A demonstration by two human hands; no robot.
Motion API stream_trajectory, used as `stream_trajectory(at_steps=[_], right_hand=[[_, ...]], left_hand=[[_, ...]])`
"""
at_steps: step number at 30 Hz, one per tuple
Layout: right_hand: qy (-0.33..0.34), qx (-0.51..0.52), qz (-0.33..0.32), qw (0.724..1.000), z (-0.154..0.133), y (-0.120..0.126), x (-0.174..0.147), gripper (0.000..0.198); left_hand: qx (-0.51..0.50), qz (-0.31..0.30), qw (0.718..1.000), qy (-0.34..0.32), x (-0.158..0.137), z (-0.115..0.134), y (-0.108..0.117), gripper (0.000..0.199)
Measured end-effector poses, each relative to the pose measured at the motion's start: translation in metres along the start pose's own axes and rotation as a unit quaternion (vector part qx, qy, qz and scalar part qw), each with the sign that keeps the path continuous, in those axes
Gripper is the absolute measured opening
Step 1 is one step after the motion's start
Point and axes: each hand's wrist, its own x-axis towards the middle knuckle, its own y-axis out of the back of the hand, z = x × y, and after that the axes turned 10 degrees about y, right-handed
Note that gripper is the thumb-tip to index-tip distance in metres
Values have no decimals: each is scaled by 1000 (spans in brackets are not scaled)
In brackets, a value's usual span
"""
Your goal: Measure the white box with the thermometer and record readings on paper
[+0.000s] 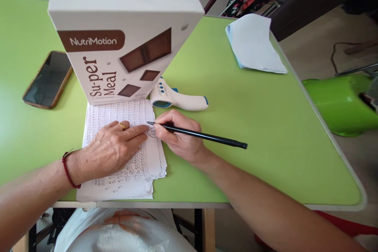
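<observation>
A stack of white paper sheets [102,116] covered in rows of handwriting lies near the table's front edge. My left hand [113,145] rests flat on the sheets with its fingers stretched to the right, a ring on one of them. My right hand [180,138] pinches a black pen [212,137], its tip over the sheet just above a small circled patch of writing. The pen lies nearly level, its far end pointing right. Directly behind the sheets stands an upright white box [126,19] marked NutriMotion. A white and blue infrared thermometer [183,99] lies beside the box's lower right side.
A smartphone [49,78] in a brown case lies left of the box on the green table [251,126]. More paper [254,43] sits near the right back edge. A bright green plastic container [342,104] stands beyond the table's right side.
</observation>
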Motion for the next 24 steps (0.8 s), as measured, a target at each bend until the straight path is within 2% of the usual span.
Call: stream_trajectory(at_steps=[12,24], right_hand=[[-9,-4,14,1000,1,1,0,13],[-14,0,-2,1000,1,2,1,13]], left_hand=[[0,-1,1000,5,0,1,1,25],[-3,-1,1000,4,0,-1,1,26]])
